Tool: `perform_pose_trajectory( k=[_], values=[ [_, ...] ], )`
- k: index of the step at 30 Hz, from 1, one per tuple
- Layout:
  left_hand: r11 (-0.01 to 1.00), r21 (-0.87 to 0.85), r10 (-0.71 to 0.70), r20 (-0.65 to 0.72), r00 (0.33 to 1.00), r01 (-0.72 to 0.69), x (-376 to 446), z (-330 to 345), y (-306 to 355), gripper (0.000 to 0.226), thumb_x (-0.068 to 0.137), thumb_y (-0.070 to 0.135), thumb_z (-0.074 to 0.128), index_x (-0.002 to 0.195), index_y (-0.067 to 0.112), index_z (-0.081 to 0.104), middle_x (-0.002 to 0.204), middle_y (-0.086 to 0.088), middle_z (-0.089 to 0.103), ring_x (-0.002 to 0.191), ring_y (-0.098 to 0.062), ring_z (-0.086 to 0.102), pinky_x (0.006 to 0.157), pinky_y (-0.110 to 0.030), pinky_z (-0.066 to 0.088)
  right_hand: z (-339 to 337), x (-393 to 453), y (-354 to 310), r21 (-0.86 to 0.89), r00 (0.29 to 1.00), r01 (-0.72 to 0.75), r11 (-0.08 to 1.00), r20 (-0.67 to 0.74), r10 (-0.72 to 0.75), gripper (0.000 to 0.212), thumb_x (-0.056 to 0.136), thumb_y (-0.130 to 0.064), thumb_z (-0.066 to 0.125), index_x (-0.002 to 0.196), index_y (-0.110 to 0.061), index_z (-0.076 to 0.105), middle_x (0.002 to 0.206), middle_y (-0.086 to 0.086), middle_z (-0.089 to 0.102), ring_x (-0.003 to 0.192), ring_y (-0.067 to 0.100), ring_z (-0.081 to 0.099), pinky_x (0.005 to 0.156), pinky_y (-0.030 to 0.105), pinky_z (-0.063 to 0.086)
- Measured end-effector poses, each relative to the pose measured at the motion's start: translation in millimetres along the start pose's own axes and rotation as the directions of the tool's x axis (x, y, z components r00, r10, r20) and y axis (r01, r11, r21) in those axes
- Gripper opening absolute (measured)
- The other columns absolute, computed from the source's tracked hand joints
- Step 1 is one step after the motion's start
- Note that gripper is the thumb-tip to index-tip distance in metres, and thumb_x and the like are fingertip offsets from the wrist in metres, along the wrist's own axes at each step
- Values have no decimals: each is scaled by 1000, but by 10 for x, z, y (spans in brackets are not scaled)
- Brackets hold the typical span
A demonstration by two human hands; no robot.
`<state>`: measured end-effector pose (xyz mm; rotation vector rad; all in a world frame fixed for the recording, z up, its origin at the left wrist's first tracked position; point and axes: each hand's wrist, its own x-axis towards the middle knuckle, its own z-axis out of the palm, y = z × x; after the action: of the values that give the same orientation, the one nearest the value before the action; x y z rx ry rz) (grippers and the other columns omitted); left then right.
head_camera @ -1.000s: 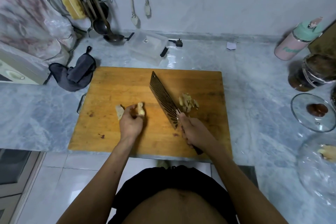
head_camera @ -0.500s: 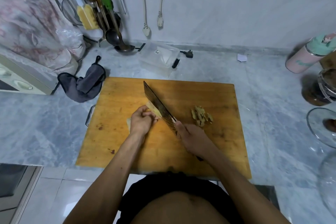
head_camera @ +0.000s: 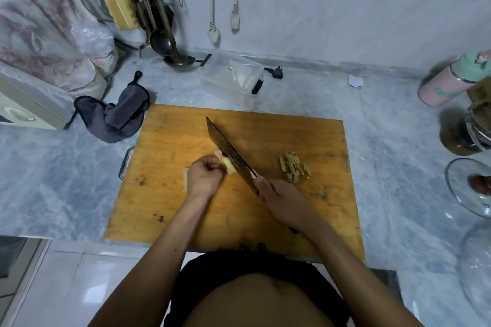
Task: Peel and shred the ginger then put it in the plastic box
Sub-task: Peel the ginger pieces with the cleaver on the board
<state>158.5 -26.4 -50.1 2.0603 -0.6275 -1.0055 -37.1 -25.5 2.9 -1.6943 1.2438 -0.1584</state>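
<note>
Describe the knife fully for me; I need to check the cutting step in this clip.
The knife is a broad cleaver with a dark, ridged-looking blade, probably metal. The right hand grips its handle, which is mostly hidden. The blade slants across the wooden cutting board, tip pointing away from the person, and meets the pale ginger that the left hand holds.

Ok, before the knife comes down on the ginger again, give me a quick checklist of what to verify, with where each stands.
1. Left hand holds the ginger on the cutting board: ok.
2. Right hand grips the cleaver: ok.
3. Blade set against the ginger: ok.
4. Left fingertips curled back from the blade: cannot tell.
5. Peelings lie apart from the cut: ok.
6. Plastic box open behind the board: ok.
</note>
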Motion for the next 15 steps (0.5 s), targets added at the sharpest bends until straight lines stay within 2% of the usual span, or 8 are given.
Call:
perform_pose_trajectory(
  k=[3, 5, 7, 9, 12, 15],
  values=[
    [993, 65, 95, -19, 995, -93, -51, 28, 41, 19, 87, 9, 71, 105, 12, 65, 88, -2, 65, 82, -15, 58, 69, -10, 36, -13, -3, 26, 3, 1000, 21, 1000, -13, -21, 87, 89, -71, 22, 79, 8, 56, 62, 6, 46, 55, 18, 45, 56, 32, 32],
    [971, 138, 197, -18, 980, -193, -85, 48, 25, 34, 86, 10, 73, 118, 10, 63, 90, -3, 64, 83, -14, 57, 69, -9, 36, -34, -7, 47, -8, 1000, 15, 1000, -27, -15, 83, 90, -71, 22, 75, 4, 56, 60, 4, 48, 52, 15, 46, 54, 31, 34],
    [907, 260, 341, 2, 940, -330, -111, 59, -26, 43, 84, 7, 72, 126, 11, 61, 109, -8, 62, 98, -21, 59, 83, -14, 40, -56, -22, 60, -5, 999, 8, 1000, -37, -8, 72, 91, -70, 23, 72, -7, 54, 59, 1, 48, 49, 12, 45, 53, 29, 35],
    [822, 349, 461, 55, 886, -449, -125, 57, -86, 39, 86, 4, 66, 124, 11, 65, 124, -12, 56, 109, -28, 58, 93, -17, 38, -72, -49, 62, 1, 999, 18, 1000, -42, -18, 68, 92, -69, 23, 71, -11, 52, 59, 0, 46, 49, 11, 42, 53, 30, 34],
    [708, 450, 545, 141, 827, -544, -109, 32, -187, 28, 93, 9, 57, 117, 8, 70, 138, -12, 54, 119, -29, 57, 99, -29, 45, -67, -84, 58, 49, 998, 21, 999, -60, -18, 66, 94, -69, 25, 70, -13, 51, 59, 1, 46, 50, 12, 43, 54, 31, 35],
    [600, 501, 620, 201, 758, -623, -99, 15, -306, 31, 95, 22, 60, 119, 5, 69, 145, -8, 52, 132, -26, 49, 98, -36, 48, -38, -106, 25, 72, 999, 1, 997, -41, 2, 61, 98, -63, 27, 70, -14, 51, 61, 3, 50, 54, 15, 47, 58, 31, 38]
  ],
)
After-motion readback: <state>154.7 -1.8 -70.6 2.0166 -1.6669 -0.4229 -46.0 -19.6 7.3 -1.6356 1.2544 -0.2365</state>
